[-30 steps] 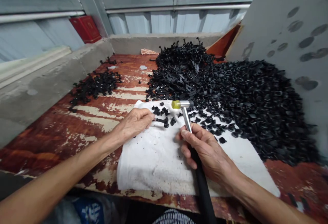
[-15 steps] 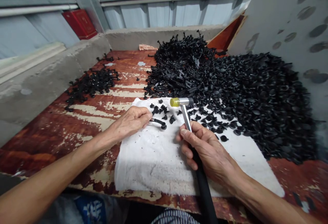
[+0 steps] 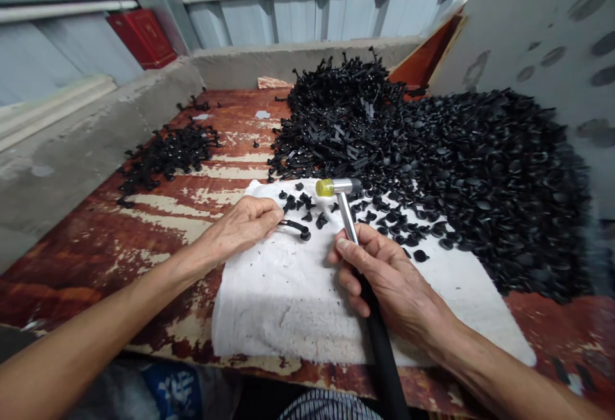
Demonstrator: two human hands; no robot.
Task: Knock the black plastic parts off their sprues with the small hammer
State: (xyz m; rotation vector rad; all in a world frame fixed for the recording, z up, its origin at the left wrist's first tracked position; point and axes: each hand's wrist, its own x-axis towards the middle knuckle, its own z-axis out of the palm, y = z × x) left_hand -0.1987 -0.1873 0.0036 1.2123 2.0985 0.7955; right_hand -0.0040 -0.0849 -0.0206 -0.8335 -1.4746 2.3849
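My right hand (image 3: pixel 379 273) is closed round the upper handle of a mallet (image 3: pixel 346 215), which has a metal neck, a black grip, one yellow face and one black face. Its head is raised over the white cloth (image 3: pixel 288 305). Between the fingertips of my left hand (image 3: pixel 252 218) is one end of a slim black handle-like part (image 3: pixel 295 226); a round knob at its other end rests on or just over the cloth. Small black knob-shaped pieces (image 3: pixel 298 202) lie loose beyond both hands. Fingers hide the gripped end of the part.
A tall heap of black strip-like parts (image 3: pixel 336 119) stands at the back, merging into a heap of black disc-headed pieces (image 3: pixel 500 183) at right. Similar finished-looking black parts (image 3: pixel 168 151) lie at left. A grey panel (image 3: pixel 538 29) borders the right; a concrete ledge (image 3: pixel 96 132) the left.
The whole view has shifted slightly. Both hands keep their grips, and the mallet and black part have hardly moved over the cloth.
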